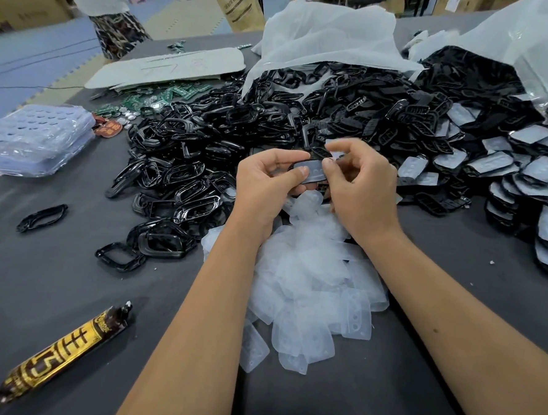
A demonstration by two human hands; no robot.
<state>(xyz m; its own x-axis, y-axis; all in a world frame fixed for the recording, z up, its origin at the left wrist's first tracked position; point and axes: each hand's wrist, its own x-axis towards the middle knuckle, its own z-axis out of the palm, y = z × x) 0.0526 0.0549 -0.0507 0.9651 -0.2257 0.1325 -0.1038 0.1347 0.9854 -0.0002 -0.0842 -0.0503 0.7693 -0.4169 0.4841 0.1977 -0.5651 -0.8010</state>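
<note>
Assembly is well under way, as we read it from the head view. Our left hand curls round a black shell, its thumb laid on the clear pad that lies across it. Our right hand pinches the pad's other end between thumb and forefinger, with the other fingers loosely bent. Both pieces are held up just above the heap of loose pads, which lies on the grey table between our forearms. We cannot tell whether the pad is fully seated.

Done so far, we judge, are the stacks of fitted shells at the right. Left to do are a large pile of bare shells behind the hands and most of the pad heap.

Black frames sprawl at the left and touch the pads, so pieces could mix. Farther off lie green circuit boards, a stack of plastic trays and a white bag. A gold-wrapped stick lies near our left elbow. A few stray shells lie on the way to the finished stacks.
</note>
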